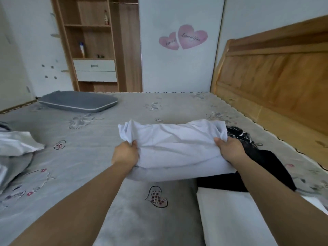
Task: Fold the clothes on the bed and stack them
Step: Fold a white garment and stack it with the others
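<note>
Left hand (126, 153) and right hand (230, 150) each pinched a side edge of the white garment (177, 148), held taut over the bed (106, 139) mid-fold, probably to keep edges aligned; folded white piece (230, 219) lay near.

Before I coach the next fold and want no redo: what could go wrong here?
The left hand and right hand pinch only the white garment at its sides, so its wrinkled middle may sag and fold crooked. It already overlaps the black garment at its right edge and could drag that along when moved.
</note>
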